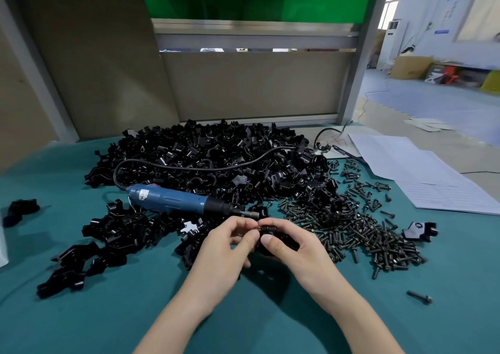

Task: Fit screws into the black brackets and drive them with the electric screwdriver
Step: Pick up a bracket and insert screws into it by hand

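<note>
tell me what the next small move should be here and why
Probably finish seating the screw: the right hand grips a black bracket while the left hand pinches at its top edge, seemingly on a screw too hidden to confirm. The electric screwdriver lies untouched behind them, so driving likely comes after.

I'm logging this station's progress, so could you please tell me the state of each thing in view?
electric screwdriver, lying idle on the bracket pile, unheld.
held bracket, gripped by the right hand.
left hand, fingers pinching the held bracket's top.
bracket pile, loose heap on the cloth.
screw pile, loose, spread flat.
lone screw, lying apart on its side.
</note>
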A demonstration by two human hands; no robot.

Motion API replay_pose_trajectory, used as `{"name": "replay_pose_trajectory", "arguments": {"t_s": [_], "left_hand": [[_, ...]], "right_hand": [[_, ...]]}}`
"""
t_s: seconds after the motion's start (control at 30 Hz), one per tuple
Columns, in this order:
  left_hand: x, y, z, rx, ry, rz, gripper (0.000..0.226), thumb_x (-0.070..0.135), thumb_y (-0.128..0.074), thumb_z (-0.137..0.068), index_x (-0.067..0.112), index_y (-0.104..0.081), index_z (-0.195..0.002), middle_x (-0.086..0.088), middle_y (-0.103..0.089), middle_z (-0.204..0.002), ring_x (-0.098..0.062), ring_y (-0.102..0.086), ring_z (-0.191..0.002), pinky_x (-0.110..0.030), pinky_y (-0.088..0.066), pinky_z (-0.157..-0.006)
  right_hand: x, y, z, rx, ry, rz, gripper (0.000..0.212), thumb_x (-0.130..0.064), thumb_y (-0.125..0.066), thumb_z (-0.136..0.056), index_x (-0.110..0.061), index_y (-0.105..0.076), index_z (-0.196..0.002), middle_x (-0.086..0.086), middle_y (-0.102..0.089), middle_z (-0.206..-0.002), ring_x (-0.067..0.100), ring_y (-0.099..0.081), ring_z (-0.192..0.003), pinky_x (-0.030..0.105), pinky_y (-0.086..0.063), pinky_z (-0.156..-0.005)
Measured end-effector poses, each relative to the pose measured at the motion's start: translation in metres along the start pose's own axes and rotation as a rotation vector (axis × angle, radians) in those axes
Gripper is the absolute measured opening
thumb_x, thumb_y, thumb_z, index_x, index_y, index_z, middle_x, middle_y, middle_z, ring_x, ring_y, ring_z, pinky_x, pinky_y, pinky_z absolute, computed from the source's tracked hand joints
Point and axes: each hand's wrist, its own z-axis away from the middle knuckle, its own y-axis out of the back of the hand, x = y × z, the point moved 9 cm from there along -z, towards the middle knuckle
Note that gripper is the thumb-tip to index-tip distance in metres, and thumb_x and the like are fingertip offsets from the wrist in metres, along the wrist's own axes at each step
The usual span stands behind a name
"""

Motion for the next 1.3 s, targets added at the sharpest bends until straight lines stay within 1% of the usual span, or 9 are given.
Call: {"name": "replay_pose_trajectory", "arguments": {"t_s": [0.07,0.23,0.33,0.5,0.63,0.73,0.97,1.17,1.3], "left_hand": [[0.002,0.0,0.0,-0.004,-0.01,0.008,0.018,0.015,-0.063,-0.097,0.032,-0.068,-0.098,0.015,-0.071,-0.091,-0.005,-0.065,-0.074,-0.017,-0.05,-0.058],[-0.006,0.001,0.001,0.024,0.072,0.002,0.021,0.038,-0.058,-0.099,0.034,-0.069,-0.081,0.007,-0.068,-0.071,-0.014,-0.061,-0.055,-0.031,-0.052,-0.056],[-0.003,0.001,0.001,0.005,0.03,-0.013,0.016,0.025,-0.063,-0.098,0.033,-0.07,-0.086,0.007,-0.071,-0.08,-0.01,-0.064,-0.067,-0.026,-0.052,-0.06],[0.009,0.015,-0.001,0.131,-0.054,-0.076,0.017,0.015,-0.061,-0.098,0.031,-0.064,-0.102,0.018,-0.069,-0.098,-0.001,-0.064,-0.091,-0.029,-0.055,-0.083],[0.024,0.025,0.007,0.216,-0.198,-0.533,0.012,0.028,-0.048,-0.102,0.036,-0.056,-0.105,0.021,-0.061,-0.101,0.001,-0.056,-0.095,-0.022,-0.048,-0.079],[0.034,0.009,0.012,0.139,-0.367,-0.842,0.016,0.027,-0.048,-0.102,0.028,-0.06,-0.112,0.017,-0.059,-0.103,-0.006,-0.053,-0.097,-0.028,-0.045,-0.088],[0.013,-0.021,0.014,-0.013,-0.383,-1.109,0.034,0.043,-0.043,-0.104,0.03,-0.061,-0.13,0.011,-0.055,-0.111,-0.014,-0.05,-0.103,-0.03,-0.04,-0.091],[0.009,-0.023,0.011,-0.008,-0.353,-1.073,0.023,0.043,-0.038,-0.105,0.035,-0.056,-0.116,0.018,-0.051,-0.109,-0.008,-0.045,-0.102,-0.025,-0.034,-0.091],[0.01,-0.012,0.01,0.023,-0.221,-0.529,0.009,0.038,-0.051,-0.1,0.046,-0.054,-0.101,0.026,-0.056,-0.098,0.003,-0.053,-0.095,-0.018,-0.042,-0.079]], "right_hand": [[0.0,0.001,0.0,0.008,-0.006,-0.01,0.022,-0.027,-0.07,-0.099,-0.045,-0.073,-0.112,-0.009,-0.077,-0.11,0.011,-0.073,-0.104,0.041,-0.056,-0.1],[0.0,0.0,0.0,-0.002,0.0,0.073,0.022,-0.031,-0.07,-0.098,-0.044,-0.071,-0.116,-0.013,-0.076,-0.114,0.008,-0.068,-0.112,0.042,-0.051,-0.106],[0.003,0.0,0.0,0.003,-0.008,0.049,0.022,-0.028,-0.071,-0.098,-0.043,-0.073,-0.114,-0.011,-0.076,-0.112,0.01,-0.07,-0.109,0.041,-0.053,-0.104],[0.007,0.01,-0.003,0.1,-0.058,-0.393,0.024,-0.027,-0.072,-0.087,-0.028,-0.078,-0.11,0.008,-0.077,-0.114,0.025,-0.073,-0.111,0.035,-0.061,-0.089],[0.014,0.035,-0.006,0.29,-0.093,-0.813,0.036,-0.016,-0.069,-0.085,-0.005,-0.07,-0.119,0.022,-0.075,-0.114,0.032,-0.075,-0.103,0.036,-0.063,-0.081],[0.02,0.041,-0.006,0.339,-0.126,-0.971,0.038,-0.018,-0.069,-0.088,-0.003,-0.066,-0.123,0.021,-0.075,-0.116,0.03,-0.075,-0.102,0.035,-0.063,-0.079],[0.025,0.044,-0.006,0.388,-0.171,-1.08,0.017,-0.022,-0.074,-0.084,-0.008,-0.084,-0.088,0.019,-0.076,-0.11,0.029,-0.076,-0.098,0.032,-0.063,-0.076],[0.026,0.038,-0.007,0.35,-0.203,-1.056,0.015,-0.021,-0.075,-0.083,-0.009,-0.085,-0.084,0.016,-0.077,-0.107,0.026,-0.076,-0.099,0.031,-0.063,-0.076],[0.025,0.028,-0.008,0.27,-0.233,-0.988,0.018,-0.02,-0.073,-0.087,-0.007,-0.084,-0.092,0.019,-0.075,-0.114,0.03,-0.075,-0.102,0.033,-0.063,-0.078]]}}
